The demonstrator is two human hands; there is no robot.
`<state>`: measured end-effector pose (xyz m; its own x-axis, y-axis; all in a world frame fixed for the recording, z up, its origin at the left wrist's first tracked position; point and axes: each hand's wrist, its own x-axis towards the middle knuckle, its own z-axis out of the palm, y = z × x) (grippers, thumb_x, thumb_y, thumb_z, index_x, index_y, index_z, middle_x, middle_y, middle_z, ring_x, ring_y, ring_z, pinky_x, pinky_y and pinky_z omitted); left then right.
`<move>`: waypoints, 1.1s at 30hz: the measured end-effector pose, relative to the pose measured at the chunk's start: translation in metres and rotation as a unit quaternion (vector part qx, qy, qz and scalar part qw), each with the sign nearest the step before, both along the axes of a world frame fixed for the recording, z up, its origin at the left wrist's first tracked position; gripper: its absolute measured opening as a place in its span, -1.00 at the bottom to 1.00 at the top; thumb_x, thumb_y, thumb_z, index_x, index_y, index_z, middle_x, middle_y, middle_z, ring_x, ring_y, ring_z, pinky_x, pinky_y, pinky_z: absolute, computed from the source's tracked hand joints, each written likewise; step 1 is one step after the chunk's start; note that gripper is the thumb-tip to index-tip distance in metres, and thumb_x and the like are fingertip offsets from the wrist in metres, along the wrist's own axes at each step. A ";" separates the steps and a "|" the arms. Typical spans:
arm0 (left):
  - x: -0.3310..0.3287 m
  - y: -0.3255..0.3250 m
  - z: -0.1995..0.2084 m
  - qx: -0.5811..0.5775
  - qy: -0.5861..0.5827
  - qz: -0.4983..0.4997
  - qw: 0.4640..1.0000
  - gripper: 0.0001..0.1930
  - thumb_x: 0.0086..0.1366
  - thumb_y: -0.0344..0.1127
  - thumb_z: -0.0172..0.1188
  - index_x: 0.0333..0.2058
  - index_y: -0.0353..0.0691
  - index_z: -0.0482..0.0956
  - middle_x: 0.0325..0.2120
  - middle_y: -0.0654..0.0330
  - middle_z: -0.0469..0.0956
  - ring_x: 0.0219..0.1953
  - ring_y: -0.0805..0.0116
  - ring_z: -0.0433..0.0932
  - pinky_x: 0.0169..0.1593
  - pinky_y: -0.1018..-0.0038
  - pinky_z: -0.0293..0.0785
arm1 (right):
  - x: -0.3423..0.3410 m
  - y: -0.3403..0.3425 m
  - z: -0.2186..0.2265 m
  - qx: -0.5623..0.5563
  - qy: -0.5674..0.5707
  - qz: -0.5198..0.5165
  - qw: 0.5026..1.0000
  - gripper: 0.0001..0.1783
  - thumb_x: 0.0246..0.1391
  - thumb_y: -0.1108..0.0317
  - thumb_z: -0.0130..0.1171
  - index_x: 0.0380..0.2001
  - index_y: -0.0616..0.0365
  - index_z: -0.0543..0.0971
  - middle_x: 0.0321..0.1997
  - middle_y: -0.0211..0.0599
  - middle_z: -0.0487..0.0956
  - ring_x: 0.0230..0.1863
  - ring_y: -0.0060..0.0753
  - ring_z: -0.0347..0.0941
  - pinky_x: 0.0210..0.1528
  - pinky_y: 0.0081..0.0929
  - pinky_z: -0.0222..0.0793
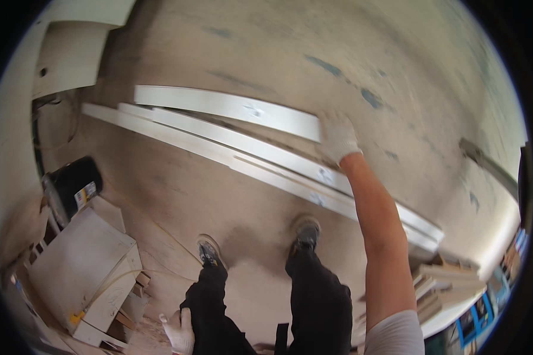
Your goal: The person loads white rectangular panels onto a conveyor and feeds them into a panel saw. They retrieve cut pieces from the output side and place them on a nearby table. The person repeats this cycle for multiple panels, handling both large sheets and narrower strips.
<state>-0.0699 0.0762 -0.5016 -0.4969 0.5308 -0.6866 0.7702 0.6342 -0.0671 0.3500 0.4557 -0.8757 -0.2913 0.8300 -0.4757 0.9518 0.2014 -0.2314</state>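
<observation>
My right hand [339, 137], in a white glove, is at the right end of a short white board [228, 107] and appears to grip that end. Motion blurs its fingers. Below that board, long narrow white boards [249, 144] lie side by side, slanting across the floor from upper left to lower right. Small bluish-grey marks show on some of them. My left hand [180, 332], also gloved, hangs beside my left thigh with its fingers apart and nothing visible in it.
A pale cabinet-like box [80, 263] stands at lower left, with a black bucket [77, 186] behind it. A thin hose [154, 222] crosses the floor near my left foot. Stacked boards [447, 287] and a blue crate [475, 319] are at lower right.
</observation>
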 end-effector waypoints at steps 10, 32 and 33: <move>0.025 0.193 -0.274 0.246 -0.336 0.597 0.686 0.09 0.50 0.56 0.15 0.66 -0.16 0.15 0.58 0.06 0.28 0.52 0.13 0.33 0.65 0.11 0.15 | -0.015 -0.151 0.178 -0.097 0.165 -0.115 0.975 -0.61 0.04 0.32 0.34 -0.08 0.26 0.58 -0.04 0.06 0.57 -0.05 0.19 0.65 0.03 0.05 0.63; 0.086 0.104 -0.113 0.271 -0.250 0.515 0.774 -0.53 0.39 -0.06 0.63 -0.04 -0.40 0.77 -0.19 0.25 0.71 -0.18 0.39 0.66 -0.02 0.40 0.62 | 0.082 -0.259 0.107 -0.136 0.105 -0.184 0.968 -0.54 0.03 0.32 0.48 0.02 0.08 0.62 0.13 0.06 0.57 0.14 0.29 0.60 0.19 0.08 0.59; 0.090 0.098 -0.104 0.236 -0.246 0.501 0.795 -0.54 0.42 -0.05 0.60 -0.03 -0.40 0.80 -0.30 0.33 0.64 -0.35 0.50 0.48 -0.25 0.40 0.45 | 0.082 -0.263 0.140 -0.117 0.124 -0.193 0.966 -0.51 0.01 0.34 0.48 0.04 0.11 0.61 0.12 0.09 0.56 0.14 0.33 0.59 0.19 0.10 0.59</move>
